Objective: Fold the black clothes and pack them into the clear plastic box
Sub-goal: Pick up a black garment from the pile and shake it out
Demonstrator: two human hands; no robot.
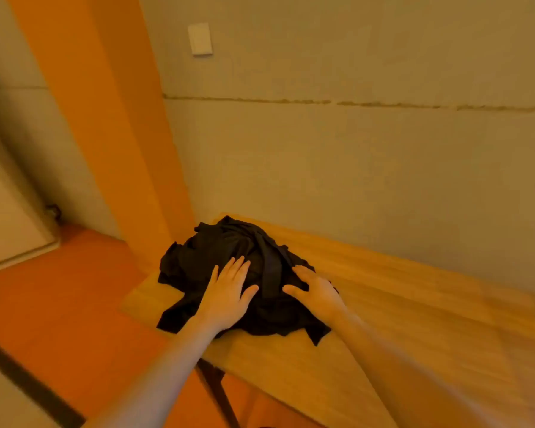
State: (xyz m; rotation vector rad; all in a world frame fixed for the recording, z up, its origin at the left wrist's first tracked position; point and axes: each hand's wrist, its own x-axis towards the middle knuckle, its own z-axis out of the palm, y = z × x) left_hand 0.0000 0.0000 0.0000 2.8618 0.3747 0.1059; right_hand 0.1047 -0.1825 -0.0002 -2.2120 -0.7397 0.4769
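On the wooden table [383,304], both arms outstretched, left hand [229,291] and right hand [317,291] spread flat on black clothes [229,251]

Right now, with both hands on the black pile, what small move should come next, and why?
Probably pinch one garment off the top: the black clothes lie in an unfolded heap on the wooden table, and the left hand and right hand only rest flat on it.
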